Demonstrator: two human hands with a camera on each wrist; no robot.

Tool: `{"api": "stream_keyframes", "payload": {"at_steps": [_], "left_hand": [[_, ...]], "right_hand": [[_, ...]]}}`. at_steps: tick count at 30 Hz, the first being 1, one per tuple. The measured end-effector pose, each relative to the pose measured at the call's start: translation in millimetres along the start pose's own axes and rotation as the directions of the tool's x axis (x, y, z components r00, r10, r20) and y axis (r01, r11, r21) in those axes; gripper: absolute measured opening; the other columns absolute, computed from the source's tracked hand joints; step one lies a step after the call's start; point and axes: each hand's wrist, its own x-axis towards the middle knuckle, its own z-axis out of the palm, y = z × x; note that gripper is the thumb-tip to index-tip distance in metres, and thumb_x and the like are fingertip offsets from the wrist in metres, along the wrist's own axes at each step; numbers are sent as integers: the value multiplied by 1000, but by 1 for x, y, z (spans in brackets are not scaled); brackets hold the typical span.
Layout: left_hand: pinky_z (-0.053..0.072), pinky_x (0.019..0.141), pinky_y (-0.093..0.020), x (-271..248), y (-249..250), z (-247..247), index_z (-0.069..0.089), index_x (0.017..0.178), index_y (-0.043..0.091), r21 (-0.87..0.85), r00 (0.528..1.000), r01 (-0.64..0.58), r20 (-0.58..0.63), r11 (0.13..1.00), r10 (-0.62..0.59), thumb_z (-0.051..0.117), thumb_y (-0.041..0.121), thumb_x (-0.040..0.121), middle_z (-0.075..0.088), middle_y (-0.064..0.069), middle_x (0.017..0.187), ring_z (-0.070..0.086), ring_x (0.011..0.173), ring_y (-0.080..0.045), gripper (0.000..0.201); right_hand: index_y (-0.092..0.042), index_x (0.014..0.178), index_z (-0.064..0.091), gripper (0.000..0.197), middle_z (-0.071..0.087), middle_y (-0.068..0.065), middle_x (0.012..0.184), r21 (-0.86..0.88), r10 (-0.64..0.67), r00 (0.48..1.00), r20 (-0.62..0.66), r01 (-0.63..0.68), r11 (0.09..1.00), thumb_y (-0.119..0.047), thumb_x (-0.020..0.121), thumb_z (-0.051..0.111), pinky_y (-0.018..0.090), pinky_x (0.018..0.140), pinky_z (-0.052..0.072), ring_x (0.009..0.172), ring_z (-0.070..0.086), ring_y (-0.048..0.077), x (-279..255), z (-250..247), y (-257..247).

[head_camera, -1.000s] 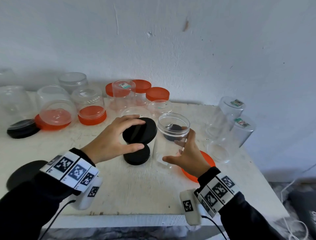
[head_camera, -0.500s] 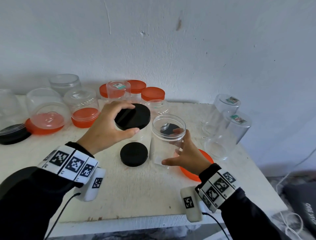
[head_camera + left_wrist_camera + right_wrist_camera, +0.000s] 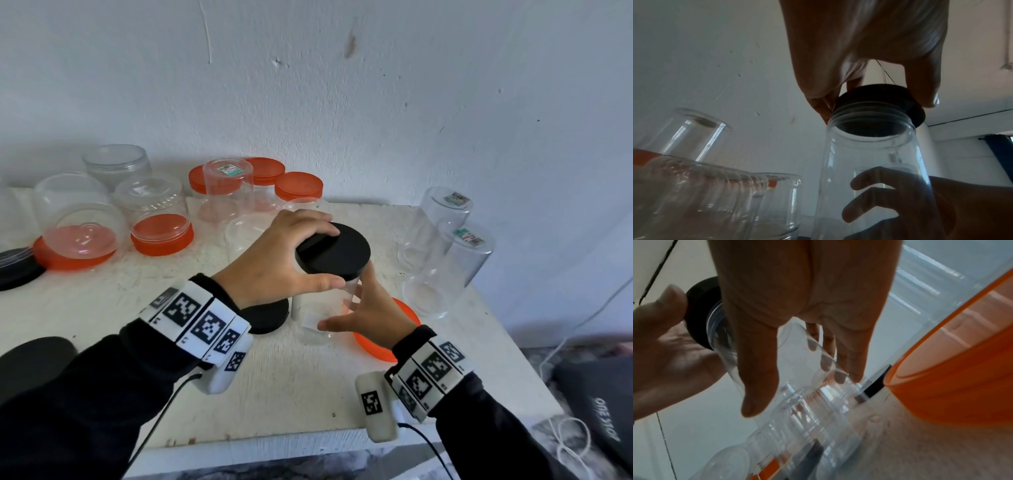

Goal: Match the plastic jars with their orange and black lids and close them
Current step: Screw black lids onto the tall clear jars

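A clear plastic jar point(image 3: 313, 308) stands upright near the middle of the white table point(image 3: 291, 383). My right hand point(image 3: 342, 310) holds its lower wall, thumb in front and fingers behind. A black lid point(image 3: 346, 253) lies over the jar's mouth, slightly tilted, and my left hand point(image 3: 330, 255) grips its rim from above. In the left wrist view the black lid point(image 3: 879, 95) sits on the threaded neck of the jar point(image 3: 869, 154). In the right wrist view my right hand point(image 3: 797, 391) wraps the jar point(image 3: 797, 353), with the lid point(image 3: 698, 305) at its far end.
A second black lid point(image 3: 270, 315) lies just left of the jar and an orange lid point(image 3: 383, 346) lies under my right wrist. Two upturned clear jars point(image 3: 442, 267) stand at the right. Orange-lidded jars point(image 3: 161, 222) crowd the back left. More black lids point(image 3: 17, 270) lie far left.
My left hand lifted the black lid off the other black lid and carried it right onto the jar's mouth. My right hand kept hold of the jar.
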Motion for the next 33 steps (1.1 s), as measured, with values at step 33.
{"api": "stream_keyframes", "payload": {"at_steps": [33], "left_hand": [[30,92,-1,-19,-21,34,13,137,32,-439,957,274,39,856,-286,81,25,58,32,33,123,36,114,21,105]], "right_hand": [[-30,137,34,81,43,-9,133,-618,-167,965,201,257,743,-50,68,73,25,92,46,118,46,9,16,-40,-104]]}}
